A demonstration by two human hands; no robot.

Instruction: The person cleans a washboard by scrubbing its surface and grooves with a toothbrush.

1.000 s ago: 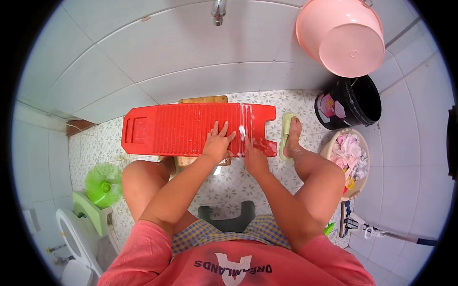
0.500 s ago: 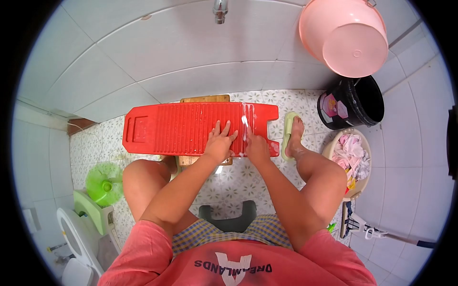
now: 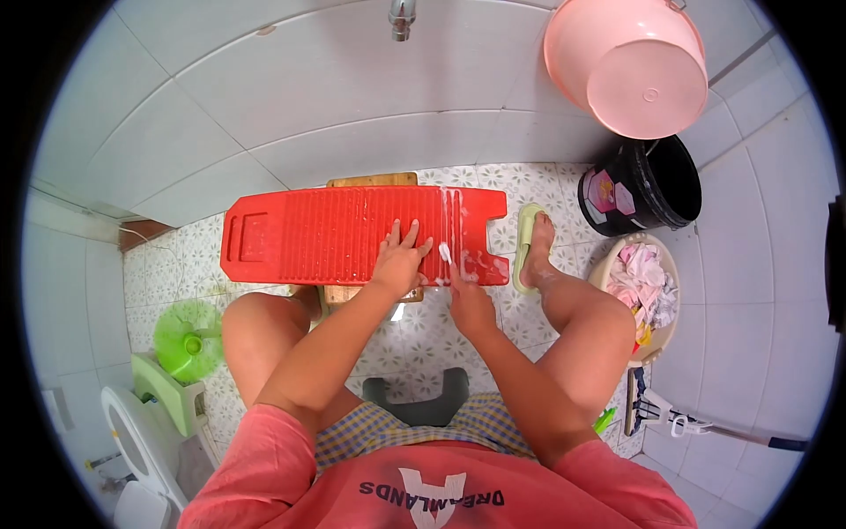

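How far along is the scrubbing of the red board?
Partway, it seems. Suds on the notched end of the red board suggest that part is scrubbed. In hand: the right hand holds a small white-headed brush at the soapy ridges; the left hand steadies the board. Left, probably: the ridges without visible foam, then rinsing.

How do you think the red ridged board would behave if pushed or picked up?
The red ridged board looks stiff, as it extends past the wooden support at both ends without visible sagging. White suds near its notched end probably make that part slippery. That overhang means it might tip if pressed near either end.
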